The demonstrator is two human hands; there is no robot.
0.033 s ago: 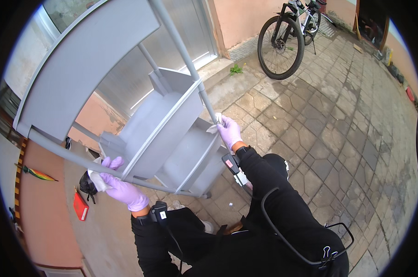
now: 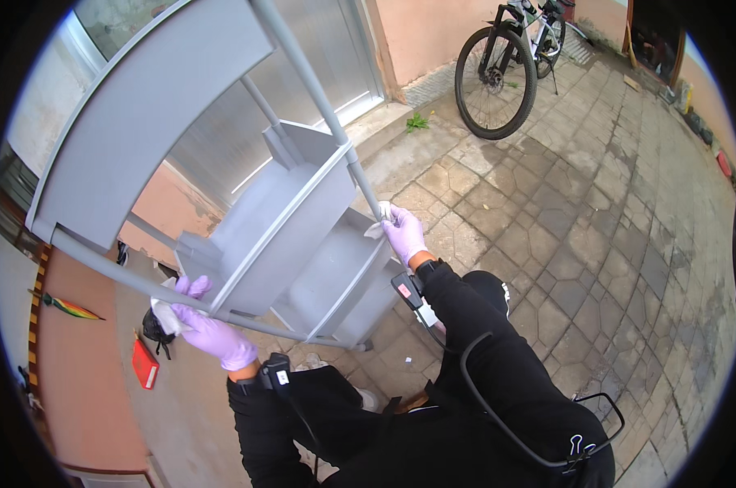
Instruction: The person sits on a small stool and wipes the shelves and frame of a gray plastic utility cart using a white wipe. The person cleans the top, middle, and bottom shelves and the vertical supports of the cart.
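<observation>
A grey shelf rack (image 2: 278, 244) with several tiers and tubular posts stands tilted in view before me. Both my hands wear thin purple gloves. My left hand (image 2: 213, 333) is wrapped round the near left post, pressing a white cloth (image 2: 166, 315) against it. On the right post, below the middle tier's corner, my right hand (image 2: 404, 233) pinches another white cloth (image 2: 379, 221) round the tube. The fingertips under each cloth are partly hidden.
A bicycle (image 2: 498, 81) stands at the far right on the paving. Behind the rack is a metal door (image 2: 319, 89). A red box (image 2: 144, 363) and a black bag (image 2: 153, 329) lie at left, near a colourful umbrella (image 2: 71, 307).
My left hand has slid slightly left and up along the post with its cloth. The right hand stays at nearly the same place on its post.
</observation>
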